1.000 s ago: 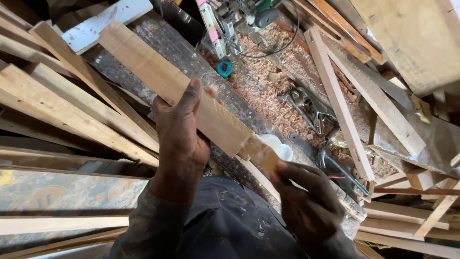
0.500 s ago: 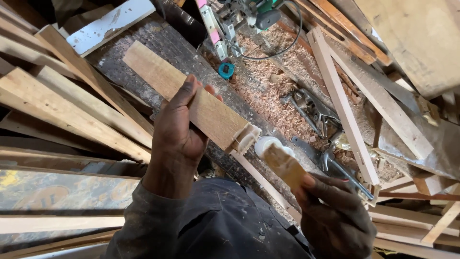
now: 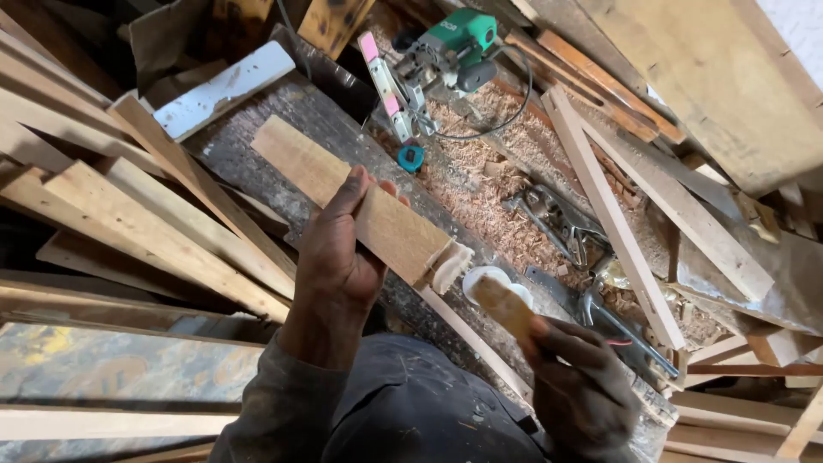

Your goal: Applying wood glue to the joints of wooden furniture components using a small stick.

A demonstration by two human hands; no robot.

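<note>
My left hand (image 3: 340, 253) grips a flat wooden board (image 3: 351, 197) by its middle and holds it slanting up to the left. The board's near end carries a pale shaped tenon (image 3: 450, 262). My right hand (image 3: 576, 386) holds a short wooden block (image 3: 504, 307), lifted just right of and below that tenon, with a small gap between the two pieces. Behind the block sits a white round container (image 3: 482, 279) on the bench.
Long timber strips (image 3: 129, 223) are stacked at left. A green power tool (image 3: 450, 47) with a cable, a teal tape measure (image 3: 411, 156), sawdust, a metal hand plane (image 3: 557, 225), a hammer (image 3: 621, 326) and more laths (image 3: 609, 214) lie on the bench (image 3: 257, 141).
The small block came off the board's end and now sits apart in my right hand. The board has shifted slightly up and right; the view tilted, showing more of the power tool.
</note>
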